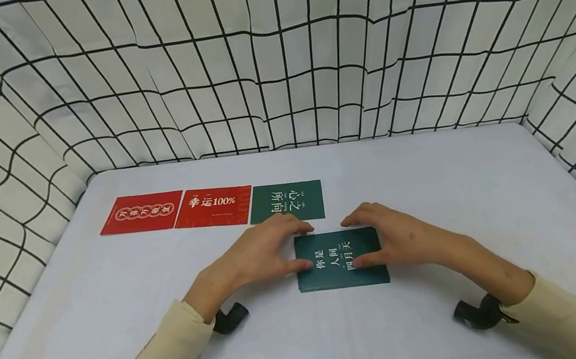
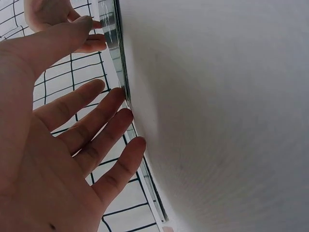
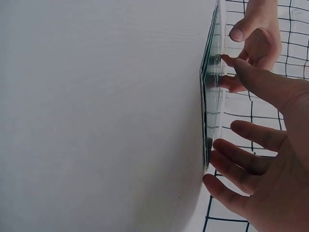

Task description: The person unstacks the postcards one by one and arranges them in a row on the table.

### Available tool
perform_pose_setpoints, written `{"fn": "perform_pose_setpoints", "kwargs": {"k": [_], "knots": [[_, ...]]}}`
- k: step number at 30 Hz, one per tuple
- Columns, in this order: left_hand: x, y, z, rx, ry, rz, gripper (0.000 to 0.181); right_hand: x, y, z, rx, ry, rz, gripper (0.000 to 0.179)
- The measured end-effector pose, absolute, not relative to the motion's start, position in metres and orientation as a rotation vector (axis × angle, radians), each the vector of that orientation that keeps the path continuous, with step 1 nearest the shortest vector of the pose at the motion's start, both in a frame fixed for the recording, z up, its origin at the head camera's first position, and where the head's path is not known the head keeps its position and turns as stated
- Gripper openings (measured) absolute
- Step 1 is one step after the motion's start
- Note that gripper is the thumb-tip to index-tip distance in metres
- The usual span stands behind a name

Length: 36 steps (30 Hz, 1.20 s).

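Observation:
A small stack of dark green cards (image 1: 339,277) with white Chinese characters lies on the white table in front of me. At its left end is my left hand (image 1: 259,251), the thumb over the top face and the fingers spread near the far edge. My right hand (image 1: 408,238) lies at the right end in much the same way, its thumb across the printed face. Seen edge-on in the right wrist view, the cards (image 3: 204,96) show several thin layers. Loosely extended fingers (image 2: 99,121) show in the left wrist view; neither hand is curled round the stack.
Behind the stack, a green card (image 1: 302,193) lies in a row with a red card (image 1: 216,214) and another red card (image 1: 143,223) further left. Black netting (image 1: 288,78) stands round the back and sides of the white table (image 1: 464,175).

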<state>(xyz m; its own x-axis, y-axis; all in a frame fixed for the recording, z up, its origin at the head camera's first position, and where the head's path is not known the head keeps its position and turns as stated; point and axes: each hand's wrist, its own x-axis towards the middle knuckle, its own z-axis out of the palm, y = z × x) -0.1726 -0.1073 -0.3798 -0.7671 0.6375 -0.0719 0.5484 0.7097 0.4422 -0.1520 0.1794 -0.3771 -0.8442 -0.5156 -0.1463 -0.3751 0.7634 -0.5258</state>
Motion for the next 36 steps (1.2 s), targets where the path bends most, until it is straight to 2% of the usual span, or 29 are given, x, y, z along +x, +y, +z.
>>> {"fn": "perform_pose_setpoints", "kwargs": {"k": [8, 20, 36], "knots": [[-0.167, -0.110, -0.382, 0.945, 2.701, 0.573, 0.064, -0.145, 0.176, -0.381, -0.790, 2.671, -0.650, 0.075], [-0.161, -0.112, -0.385, 0.969, 2.684, 0.575, 0.069, -0.136, 0.174, -0.384, -0.900, 2.698, -0.505, 0.092], [-0.158, -0.110, -0.384, 1.051, 2.680, 0.558, 0.087, -0.135, 0.176, -0.381, -0.956, 2.730, -0.446, 0.082]]}}
